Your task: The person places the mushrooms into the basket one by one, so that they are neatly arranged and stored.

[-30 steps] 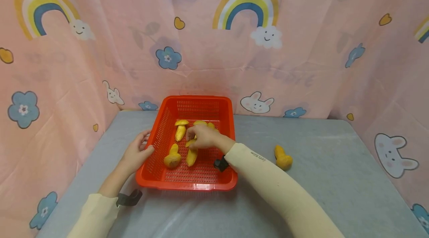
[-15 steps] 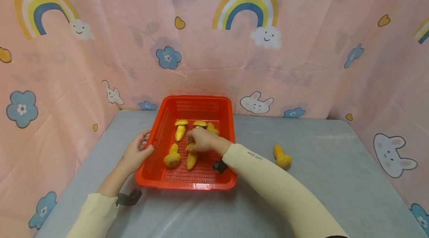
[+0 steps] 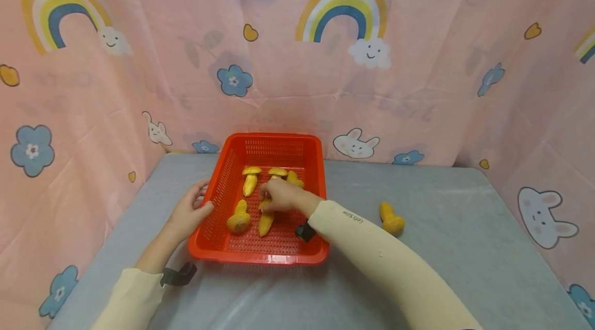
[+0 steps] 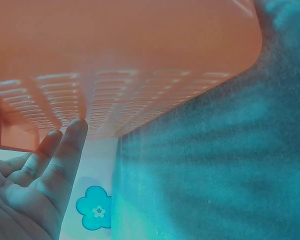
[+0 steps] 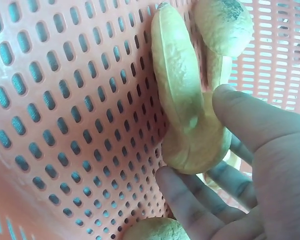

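Observation:
Inside a red plastic basket [image 3: 260, 257], my right hand [image 3: 285, 197] has its thumb and fingers around the cap of a yellow mushroom [image 3: 266, 222]. In the right wrist view this mushroom [image 5: 177, 70] lies along the perforated basket floor, stem pointing away from my fingers. My left hand [image 3: 187, 211] rests at the basket's left side, its thumb by the rim. Extended fingers [image 4: 70, 155] touch or nearly touch the outer wall in the left wrist view. Around my right hand lie other mushrooms: one at back left [image 3: 250, 181], one at front left [image 3: 239, 217], and two at the back, partly hidden.
One more yellow mushroom [image 3: 391, 219] lies on the grey table [image 3: 441, 247], right of the basket. A pink printed curtain [image 3: 288, 77] hangs behind the table and along both sides. Dark camera mounts sit on both wrists.
My right hand has lowered the mushroom slightly toward the basket floor, then stayed nearly still as its fingers shifted a little. My left hand and the basket have not moved.

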The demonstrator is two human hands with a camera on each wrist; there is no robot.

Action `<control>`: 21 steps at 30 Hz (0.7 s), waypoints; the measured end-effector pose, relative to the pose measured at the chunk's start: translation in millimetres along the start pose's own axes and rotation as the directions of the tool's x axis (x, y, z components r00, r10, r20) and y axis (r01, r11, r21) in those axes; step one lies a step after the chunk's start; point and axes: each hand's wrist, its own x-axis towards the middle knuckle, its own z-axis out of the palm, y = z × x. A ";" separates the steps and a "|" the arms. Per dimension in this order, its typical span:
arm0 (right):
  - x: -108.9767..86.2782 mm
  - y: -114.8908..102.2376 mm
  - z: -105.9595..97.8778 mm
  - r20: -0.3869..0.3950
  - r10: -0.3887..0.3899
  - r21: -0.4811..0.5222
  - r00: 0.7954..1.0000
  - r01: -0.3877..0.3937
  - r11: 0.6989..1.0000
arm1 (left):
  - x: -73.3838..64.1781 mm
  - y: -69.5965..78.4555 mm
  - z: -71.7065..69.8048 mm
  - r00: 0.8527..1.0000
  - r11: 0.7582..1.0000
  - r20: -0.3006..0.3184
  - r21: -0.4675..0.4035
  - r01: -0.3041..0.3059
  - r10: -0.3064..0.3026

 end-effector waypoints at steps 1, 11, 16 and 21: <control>-0.3 0.2 0.0 -0.001 0.002 0.001 1.000 -0.002 1.000 | 0.0 0.0 -0.1 1.000 1.000 0.001 -0.001 -0.002 0.002; -1.5 -1.7 -2.3 0.037 0.066 0.038 0.997 -0.067 0.997 | -2.0 0.0 -1.0 1.000 1.000 0.000 0.009 -0.005 0.005; -3.0 -4.7 -5.9 0.023 0.054 0.039 0.998 -0.055 0.998 | -1.9 0.0 -0.6 1.000 1.000 0.004 -0.002 -0.009 0.009; -7.5 -9.4 -14.2 0.008 0.026 0.077 1.000 -0.026 0.997 | -0.6 -0.3 0.0 1.000 1.000 -0.002 -0.003 -0.016 0.016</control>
